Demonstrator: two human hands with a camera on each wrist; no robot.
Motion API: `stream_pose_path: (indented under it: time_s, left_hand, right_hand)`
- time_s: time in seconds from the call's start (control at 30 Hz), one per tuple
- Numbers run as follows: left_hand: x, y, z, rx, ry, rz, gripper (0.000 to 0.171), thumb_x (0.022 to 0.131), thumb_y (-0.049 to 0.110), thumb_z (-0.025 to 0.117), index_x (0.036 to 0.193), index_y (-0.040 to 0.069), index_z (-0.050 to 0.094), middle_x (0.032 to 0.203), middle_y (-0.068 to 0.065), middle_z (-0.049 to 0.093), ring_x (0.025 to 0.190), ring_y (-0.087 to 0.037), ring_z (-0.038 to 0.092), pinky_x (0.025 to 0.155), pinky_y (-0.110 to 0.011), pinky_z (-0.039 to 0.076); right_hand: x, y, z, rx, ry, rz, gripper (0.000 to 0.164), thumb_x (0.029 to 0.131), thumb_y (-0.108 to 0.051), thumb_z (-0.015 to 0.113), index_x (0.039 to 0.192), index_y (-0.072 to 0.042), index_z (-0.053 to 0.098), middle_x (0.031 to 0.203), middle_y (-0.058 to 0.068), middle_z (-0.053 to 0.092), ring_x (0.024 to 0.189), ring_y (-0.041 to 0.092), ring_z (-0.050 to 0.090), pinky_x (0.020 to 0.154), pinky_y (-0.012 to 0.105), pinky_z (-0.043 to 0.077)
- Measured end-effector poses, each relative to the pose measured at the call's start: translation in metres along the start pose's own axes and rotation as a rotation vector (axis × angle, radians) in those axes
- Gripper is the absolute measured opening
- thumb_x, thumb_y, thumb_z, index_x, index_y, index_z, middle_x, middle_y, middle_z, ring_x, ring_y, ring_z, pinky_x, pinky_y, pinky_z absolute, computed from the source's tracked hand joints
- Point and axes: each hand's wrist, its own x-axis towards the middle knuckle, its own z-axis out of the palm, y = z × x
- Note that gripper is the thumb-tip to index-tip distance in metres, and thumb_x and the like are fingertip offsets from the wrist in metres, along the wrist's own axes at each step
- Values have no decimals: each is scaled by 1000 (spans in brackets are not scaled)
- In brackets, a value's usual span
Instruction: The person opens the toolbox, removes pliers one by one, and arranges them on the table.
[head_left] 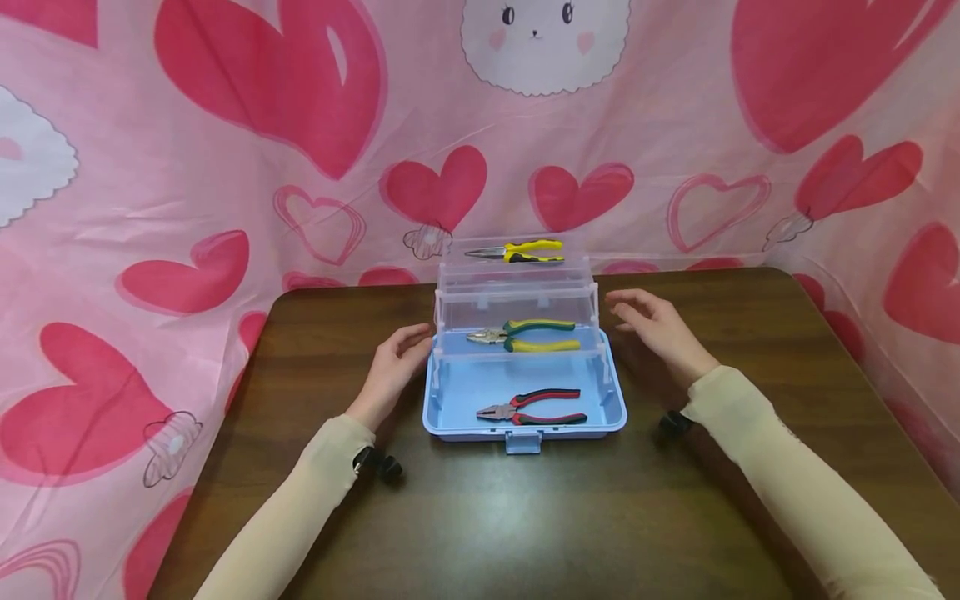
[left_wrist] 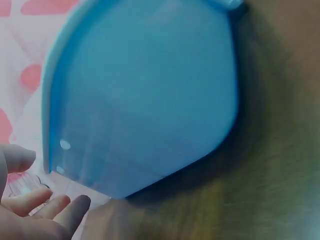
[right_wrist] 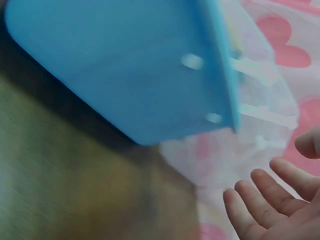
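Observation:
A light blue toolbox (head_left: 525,433) stands on the table with its clear trays (head_left: 517,293) raised in steps at the back. Pliers with red and black handles (head_left: 551,419) lie in the blue base. On the lower clear tray are pliers with green and yellow handles (head_left: 542,345), and on the top one, needle-nose pliers (head_left: 534,251) with yellow and black handles. My left hand (head_left: 390,365) is beside the box's left side, fingers loosely bent and holding nothing. To the right of the trays, my right hand (head_left: 662,329) is held with relaxed fingers, apart from the box in the right wrist view.
Under the box is a dark brown wooden table (head_left: 480,533). Behind it and along both sides hangs a pink cloth (head_left: 420,92) with red hearts, close to the table's back edge. A blue latch (head_left: 523,442) juts from the box's front.

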Motion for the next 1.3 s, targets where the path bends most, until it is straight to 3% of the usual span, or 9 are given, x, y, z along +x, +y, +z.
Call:
stream_pose_path:
  time_s: [0.13,0.23,0.3,0.4,0.57,0.63,0.97,1.3]
  left_hand:
    - [-17,0,-3,41,-25,-13,49,105,25,64,148,4,53,145,-20,58,129,-32,61,107,-37,51]
    - [-26,0,-3,54,-45,-11,49,105,23,65,147,1,53,145,-22,58,128,-33,62,105,-35,53]
    - [-29,-2,-2,56,-46,-6,48,104,20,66,146,1,54,145,-21,58,128,-34,62,104,-34,53]
    - [-34,-3,-1,72,-47,6,48,103,17,68,146,0,54,146,-21,58,130,-35,62,104,-35,53]
    - [-37,-5,0,83,-43,8,50,101,15,70,146,0,55,145,-20,59,131,-34,62,104,-35,53]
    - [-38,-5,1,77,-43,4,50,101,16,70,146,1,55,145,-20,60,131,-33,62,104,-35,54]
    - [-40,-4,3,53,-52,-8,51,101,14,71,148,1,55,144,-21,61,130,-33,63,103,-35,53]
    - [-41,-8,4,24,-51,-9,51,100,14,71,147,2,56,145,-20,61,131,-33,62,103,-34,53]
  right_hand:
    - [5,-17,-7,-131,107,-111,47,109,-35,56,145,-5,56,146,19,58,124,38,60,105,34,54]
    - [10,-30,-10,-184,145,-172,43,107,-32,60,140,-5,60,141,16,62,122,30,60,96,15,50]
    - [14,-38,-10,-202,154,-187,41,106,-32,62,138,-7,62,139,13,64,122,27,60,94,11,46]
    - [21,-48,-7,-235,147,-217,40,104,-30,65,137,-7,64,137,13,65,120,28,62,99,20,50]
    - [34,-63,1,-309,119,-253,38,103,-25,68,136,-7,65,135,14,66,115,33,65,102,50,56]
    - [40,-68,5,-324,107,-265,38,102,-24,69,136,-8,65,133,13,66,115,33,64,101,54,55]
    - [75,-92,17,-440,25,-303,40,98,-23,73,134,-7,67,129,12,65,116,31,57,97,51,56]
    - [111,-115,32,-557,-82,-207,44,96,-24,76,136,-11,66,130,12,61,121,31,55,102,48,55]
